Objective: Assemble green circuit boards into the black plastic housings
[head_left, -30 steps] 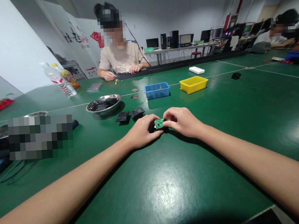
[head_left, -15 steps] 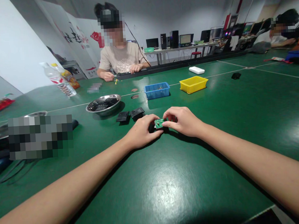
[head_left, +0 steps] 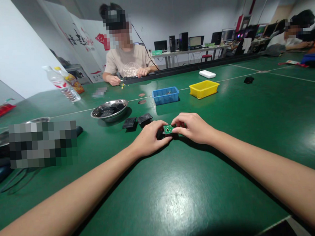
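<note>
A small green circuit board (head_left: 168,129) sits between my two hands, low over the green table (head_left: 162,189). Dark material shows under and beside it, mostly hidden by my fingers. My left hand (head_left: 151,138) curls around the left side, thumb along the near edge, closed on the dark part under the board. From the right, my right hand (head_left: 192,127) pinches the board's edge between thumb and forefinger. Just beyond my left hand lie two black plastic pieces, one to the left (head_left: 129,123) and one to the right (head_left: 144,119).
A steel bowl (head_left: 109,112) of black parts, a blue bin (head_left: 165,95) with small parts and a yellow bin (head_left: 204,89) stand farther back. A white box (head_left: 207,74) lies behind them. Bottles (head_left: 65,86) stand left. A co-worker (head_left: 128,61) sits across the table.
The board has shifted very slightly to the right, along with the fingertips of my right hand. My left hand keeps its place and grip.
</note>
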`<state>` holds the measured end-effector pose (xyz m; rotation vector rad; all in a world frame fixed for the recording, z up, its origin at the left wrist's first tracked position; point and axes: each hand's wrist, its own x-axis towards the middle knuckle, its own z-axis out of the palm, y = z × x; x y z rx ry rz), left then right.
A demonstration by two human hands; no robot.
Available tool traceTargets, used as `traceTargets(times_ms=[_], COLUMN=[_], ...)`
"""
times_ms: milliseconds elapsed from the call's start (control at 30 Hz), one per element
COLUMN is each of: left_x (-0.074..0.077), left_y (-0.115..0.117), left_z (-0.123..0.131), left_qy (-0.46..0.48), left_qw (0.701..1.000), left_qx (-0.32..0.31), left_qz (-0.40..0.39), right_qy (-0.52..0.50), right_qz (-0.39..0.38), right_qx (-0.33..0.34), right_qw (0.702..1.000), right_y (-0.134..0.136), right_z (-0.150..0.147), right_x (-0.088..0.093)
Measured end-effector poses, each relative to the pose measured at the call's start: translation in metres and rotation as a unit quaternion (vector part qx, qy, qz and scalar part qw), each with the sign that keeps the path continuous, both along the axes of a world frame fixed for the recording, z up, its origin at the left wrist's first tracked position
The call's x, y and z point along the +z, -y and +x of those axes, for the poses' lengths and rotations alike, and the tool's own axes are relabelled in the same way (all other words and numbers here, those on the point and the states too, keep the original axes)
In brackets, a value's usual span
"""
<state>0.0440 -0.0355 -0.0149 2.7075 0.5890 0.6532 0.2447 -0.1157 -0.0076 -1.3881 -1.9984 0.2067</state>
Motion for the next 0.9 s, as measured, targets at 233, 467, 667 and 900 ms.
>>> traceTargets(times_ms=[233,467,667,900], left_x=[0.0000,0.0010,0.0001,-0.0002], left_y=[0.0000,0.0008,-0.0001,-0.0005], left_z=[-0.0001,0.0002,0.0006,0.0001], left_qy=[0.005,0.000,0.001,-0.003], left_qw=[1.000,1.000,1.000,1.000], left_qx=[-0.004,0.003,-0.002,-0.004], left_qz=[0.001,-0.010,-0.007,0.000], right_qy=[0.017,0.007,0.020,0.053], right_qz=[0.013,0.020,0.017,0.031], right_qx=[-0.001,0.001,-0.006,-0.003], right_qw=[1.000,1.000,1.000,0.998], right_y=[-0.0008,-0.0002,-0.0004,-0.0014], right_z=[0.0004,0.0003,-0.0002,0.0015], right_x=[-0.0006,-0.0005,-0.0005,-0.0039])
